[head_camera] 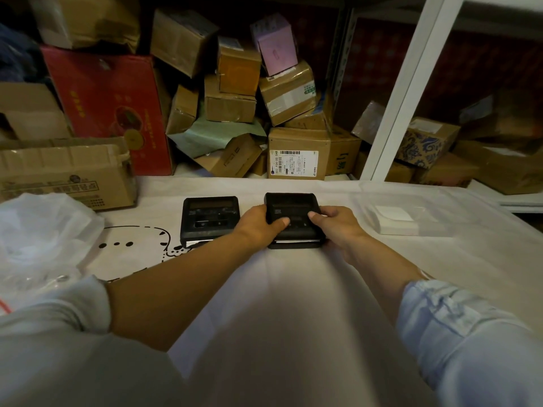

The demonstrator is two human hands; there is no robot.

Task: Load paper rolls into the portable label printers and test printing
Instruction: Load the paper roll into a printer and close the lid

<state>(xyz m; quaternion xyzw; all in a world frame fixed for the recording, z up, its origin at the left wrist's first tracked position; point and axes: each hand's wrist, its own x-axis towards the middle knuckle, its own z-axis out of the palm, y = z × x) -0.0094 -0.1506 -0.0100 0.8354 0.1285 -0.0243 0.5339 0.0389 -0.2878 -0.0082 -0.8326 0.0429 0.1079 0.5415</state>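
Cardboard boxes are piled against the far edge of a white cloth-covered table; all are closed or turned away, so their contents cannot be told. A red carton is leaned among them at the left, and a flattened brown carton is lain on the table's far left corner. A crumpled clear plastic bag is seen at the left edge; what is in it cannot be made out. At the right, a clear plastic tray is set on the cloth, and a white paper stack is held inside it.

Two black portable printers are placed side by side on the cloth, just apart. The left printer is lain flat and untouched, its button face up and a pale slit shown along its near edge. The right printer is gripped from both sides: the left hand is wrapped around its left flank with the thumb pressed on the top face, and the right hand is closed on its right flank, thumb likewise on top. Both sets of fingers are curled narrowly around the casing. The right printer's long axis is run roughly away from the person, its near edge toward the body, where a thin white line is visible at the seam.
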